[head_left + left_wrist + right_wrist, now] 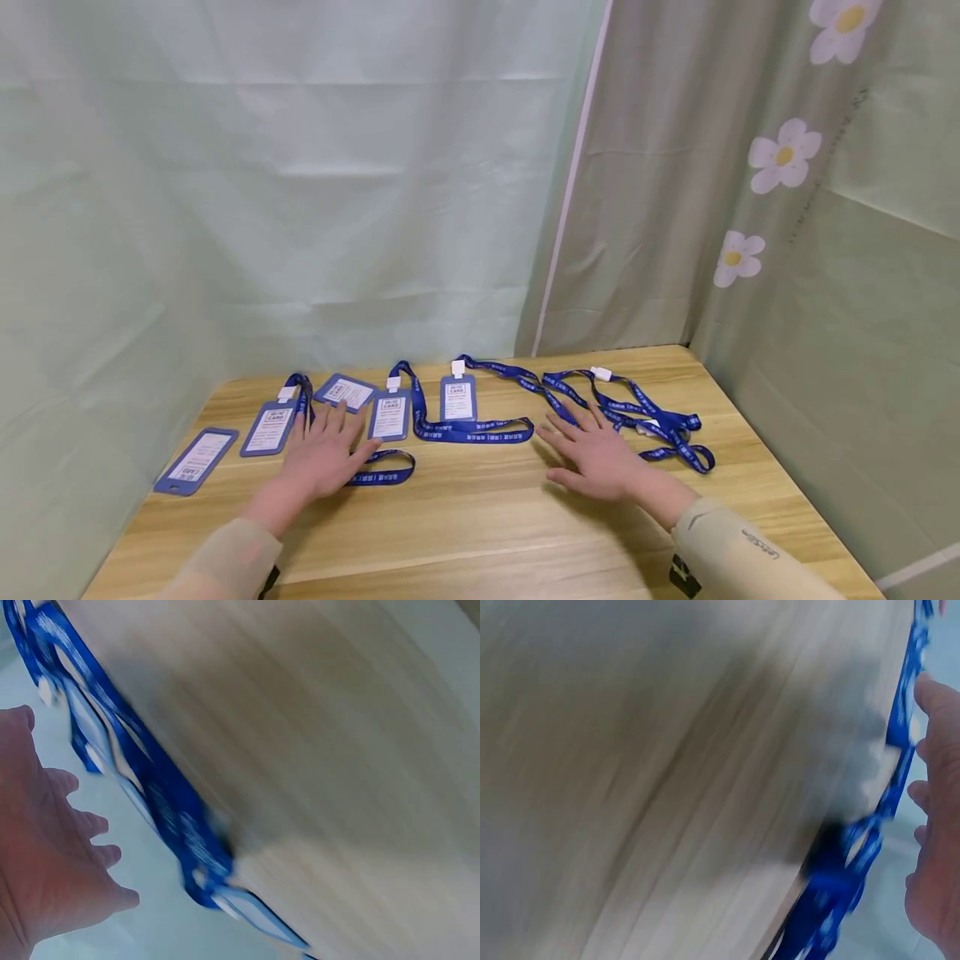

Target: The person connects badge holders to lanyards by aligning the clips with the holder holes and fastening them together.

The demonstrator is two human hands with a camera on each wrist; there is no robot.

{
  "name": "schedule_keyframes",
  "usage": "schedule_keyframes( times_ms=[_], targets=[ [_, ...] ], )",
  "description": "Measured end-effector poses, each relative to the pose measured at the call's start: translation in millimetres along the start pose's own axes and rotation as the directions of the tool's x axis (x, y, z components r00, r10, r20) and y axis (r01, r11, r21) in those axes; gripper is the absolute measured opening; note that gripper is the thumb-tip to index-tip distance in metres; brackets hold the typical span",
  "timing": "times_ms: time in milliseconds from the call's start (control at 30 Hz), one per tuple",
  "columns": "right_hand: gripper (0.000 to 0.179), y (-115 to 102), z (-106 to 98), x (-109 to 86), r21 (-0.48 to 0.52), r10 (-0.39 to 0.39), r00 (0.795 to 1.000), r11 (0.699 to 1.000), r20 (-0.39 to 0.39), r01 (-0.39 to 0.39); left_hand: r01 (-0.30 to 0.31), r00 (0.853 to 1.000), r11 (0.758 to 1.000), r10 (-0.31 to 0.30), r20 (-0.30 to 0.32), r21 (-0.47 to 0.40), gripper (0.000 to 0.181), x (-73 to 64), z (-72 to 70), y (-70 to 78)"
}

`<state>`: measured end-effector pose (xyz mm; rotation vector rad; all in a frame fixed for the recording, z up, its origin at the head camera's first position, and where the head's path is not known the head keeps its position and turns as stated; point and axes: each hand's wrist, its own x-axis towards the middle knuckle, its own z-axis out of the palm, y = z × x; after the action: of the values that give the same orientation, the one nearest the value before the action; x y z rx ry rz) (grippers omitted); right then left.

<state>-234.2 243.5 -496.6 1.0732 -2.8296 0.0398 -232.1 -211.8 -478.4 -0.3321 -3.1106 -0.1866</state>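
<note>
Lanyards (476, 436), blue with white print, lie along the far part of the table (480, 533). Pale curtains (337, 192) hang behind it and at both sides. Over the wood grain, the left hand (322, 457) and the right hand (596, 462) are held palm down, fingers straight and spread, apart from the tabletop. The left covers part of 1 lanyard, whose looped end shows beside the thumb; the right is at the near left edge of a tangle, and I cannot tell how many straps make it up. Of the badges (459, 404), 5 show, blue with white cards: 3 joined to lanyards by white clips (458, 367), 1 slanted just beyond the left fingertips, and 1 at the far left, its print upside down.
</note>
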Motion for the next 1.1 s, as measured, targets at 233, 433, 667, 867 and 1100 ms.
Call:
schedule_keyframes(
  times_ms=[233, 433, 667, 867, 1100],
  targets=[
    [0.068, 44, -9, -11.0, 0.01, 0.135, 0.991, 0.991, -0.018, -0.135, -0.11, 0.994, 0.994, 0.11, -0.007, -0.005, 0.076, 9.8, 13.4, 49.0],
    [0.058, 76, -10, -8.2, 0.047, 0.244, 0.969, 0.969, -0.047, -0.242, -0.24, 0.969, 0.971, 0.24, 0.056, -0.01, 0.072, 6.3, 8.5, 108.3],
    [0.051, 98, -11, 0.4, 0.045, 0.407, 0.912, 0.912, 0.047, -0.409, -0.403, 0.905, 0.915, 0.401, 0.144, -0.018, 0.074, -2.8, 14.6, 160.0],
    [0.051, 106, -14, 14.1, 0.088, 0.467, 0.88, 0.876, 0.093, -0.474, -0.49, 0.856, 0.871, 0.489, 0.166, -0.043, 0.075, -10.3, 20.4, 189.6],
    [0.05, 110, -11, 24.8, 0.096, 0.506, 0.85, 0.848, 0.146, -0.521, -0.538, 0.825, 0.84, 0.542, 0.161, -0.068, 0.076, -14.6, 26.8, 215.0]
  ],
)
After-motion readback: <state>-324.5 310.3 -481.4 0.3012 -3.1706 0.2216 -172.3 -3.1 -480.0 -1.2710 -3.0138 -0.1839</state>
